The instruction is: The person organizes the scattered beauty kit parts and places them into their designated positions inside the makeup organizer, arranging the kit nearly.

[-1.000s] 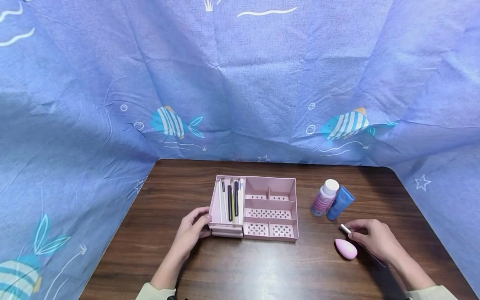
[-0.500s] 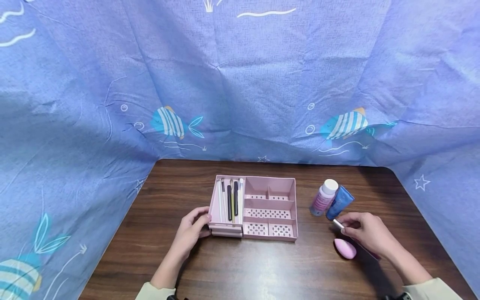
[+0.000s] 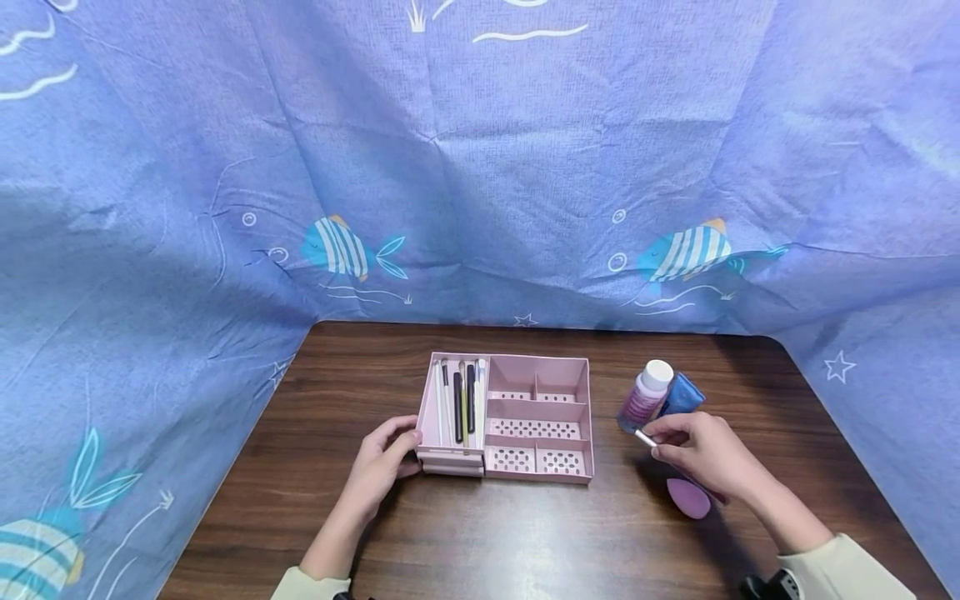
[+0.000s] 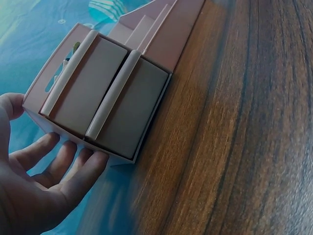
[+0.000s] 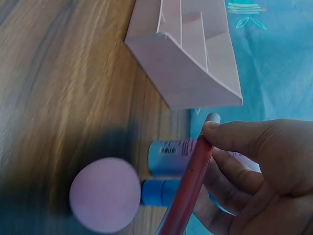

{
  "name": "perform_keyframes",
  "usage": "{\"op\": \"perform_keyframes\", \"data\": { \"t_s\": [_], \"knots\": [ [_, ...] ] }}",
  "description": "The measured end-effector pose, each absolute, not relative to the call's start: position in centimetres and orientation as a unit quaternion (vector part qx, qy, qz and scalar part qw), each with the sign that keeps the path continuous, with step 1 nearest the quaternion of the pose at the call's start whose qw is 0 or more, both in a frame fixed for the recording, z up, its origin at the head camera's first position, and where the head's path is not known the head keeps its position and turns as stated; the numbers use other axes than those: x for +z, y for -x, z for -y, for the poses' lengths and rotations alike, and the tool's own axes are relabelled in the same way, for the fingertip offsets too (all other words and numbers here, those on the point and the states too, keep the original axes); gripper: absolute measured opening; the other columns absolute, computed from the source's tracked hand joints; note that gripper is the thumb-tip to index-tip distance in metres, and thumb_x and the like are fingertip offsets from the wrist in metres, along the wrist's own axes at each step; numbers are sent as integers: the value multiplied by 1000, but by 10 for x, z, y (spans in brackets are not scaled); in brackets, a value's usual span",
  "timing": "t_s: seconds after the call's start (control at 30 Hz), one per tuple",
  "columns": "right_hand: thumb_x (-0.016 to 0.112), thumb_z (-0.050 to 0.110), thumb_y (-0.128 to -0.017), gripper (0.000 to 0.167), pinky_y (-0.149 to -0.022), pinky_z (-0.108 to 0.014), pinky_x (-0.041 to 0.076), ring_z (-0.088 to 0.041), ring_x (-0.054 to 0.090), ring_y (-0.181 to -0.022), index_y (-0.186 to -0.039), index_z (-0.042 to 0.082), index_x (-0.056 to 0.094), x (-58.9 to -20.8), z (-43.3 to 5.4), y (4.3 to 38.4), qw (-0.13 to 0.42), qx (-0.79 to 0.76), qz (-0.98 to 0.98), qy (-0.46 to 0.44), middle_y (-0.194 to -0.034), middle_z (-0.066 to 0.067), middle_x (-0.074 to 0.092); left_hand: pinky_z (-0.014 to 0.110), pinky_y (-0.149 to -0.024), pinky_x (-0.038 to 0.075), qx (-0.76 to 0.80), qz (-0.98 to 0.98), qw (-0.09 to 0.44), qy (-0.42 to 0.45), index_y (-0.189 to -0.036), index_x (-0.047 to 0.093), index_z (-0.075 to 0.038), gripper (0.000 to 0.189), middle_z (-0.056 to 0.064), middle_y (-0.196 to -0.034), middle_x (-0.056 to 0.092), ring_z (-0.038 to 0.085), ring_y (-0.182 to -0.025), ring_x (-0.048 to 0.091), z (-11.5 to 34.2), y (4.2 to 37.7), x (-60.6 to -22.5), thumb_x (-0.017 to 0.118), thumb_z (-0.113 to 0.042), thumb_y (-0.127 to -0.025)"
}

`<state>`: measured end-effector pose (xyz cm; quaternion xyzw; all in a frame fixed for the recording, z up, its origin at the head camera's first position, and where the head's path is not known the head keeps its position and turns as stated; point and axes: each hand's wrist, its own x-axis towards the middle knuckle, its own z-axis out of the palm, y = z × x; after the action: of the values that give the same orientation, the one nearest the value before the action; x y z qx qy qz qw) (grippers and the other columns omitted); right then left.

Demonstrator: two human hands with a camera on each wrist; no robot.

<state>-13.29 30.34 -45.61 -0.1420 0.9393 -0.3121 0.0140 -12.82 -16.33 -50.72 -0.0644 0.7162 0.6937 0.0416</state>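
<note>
A pink makeup organizer (image 3: 540, 478) stands mid-table, makeup brushes (image 3: 458, 406) upright in its left section and perforated compartments on the right. My left hand (image 3: 380, 461) grips its front left corner, thumb at the top edge, other fingers against the side beside two small drawers (image 4: 90, 83). Between thumb and fingers, my right hand (image 3: 708, 454) pinches a slim red tube (image 5: 190, 183) with a silvery end, held slanted above the table. A pink makeup sponge (image 3: 688, 498) lies beneath that hand. Behind it is a white-capped bottle (image 3: 643, 403).
Right of the bottle stands a blue squeeze tube (image 3: 682, 393), its lower part hidden by the right hand. The dark wooden table (image 3: 465, 542) ends at the back against a blue curtain (image 3: 517, 192) printed with fish.
My right hand has moved left and a little away from me with the red tube, passing over beside the sponge toward the bottle. The left hand stays on the organizer.
</note>
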Motion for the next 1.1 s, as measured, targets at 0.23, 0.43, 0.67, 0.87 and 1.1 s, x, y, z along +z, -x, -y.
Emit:
{"op": "perform_keyframes", "data": {
  "t_s": [0.23,0.43,0.67,0.87,1.1],
  "knots": [
    [79,7,-86,21,-63,-21,55,0,63,-73,-105,15,79,-454,-289,136,15,-327,-932,156,-87,8,74,43,-78,64,691,-718,45,65,-130,65,-1,34,19,-118,65,20,-99,66,164,128,-507,62,-12,-98],
    [81,5,-84,23,-66,-22,54,1,62,-78,-102,19,79,-455,-276,142,-11,-319,-932,174,-85,12,72,43,-78,64,692,-717,46,69,-130,65,-1,34,18,-118,65,20,-99,66,164,129,-507,62,-12,-98],
    [83,8,-82,22,-69,-23,55,-2,65,-78,-101,17,79,-451,-258,151,-8,-342,-922,181,-83,12,71,43,-77,64,696,-713,45,69,-130,65,-1,34,18,-115,66,19,-98,67,164,129,-507,62,-11,-97],
    [82,7,-83,21,-71,-24,55,-5,64,-78,-101,17,78,-450,-243,156,9,-368,-910,191,-83,10,71,43,-78,64,696,-713,49,72,-130,65,-1,34,18,-116,66,20,-99,67,164,130,-508,62,-11,-98],
    [80,5,-85,21,-73,-25,58,-6,66,-81,-103,17,79,-447,-225,164,23,-380,-902,204,-88,5,75,44,-78,64,696,-713,51,71,-130,65,-1,34,18,-116,65,19,-99,66,164,131,-507,62,-12,-98]
  ]
}}
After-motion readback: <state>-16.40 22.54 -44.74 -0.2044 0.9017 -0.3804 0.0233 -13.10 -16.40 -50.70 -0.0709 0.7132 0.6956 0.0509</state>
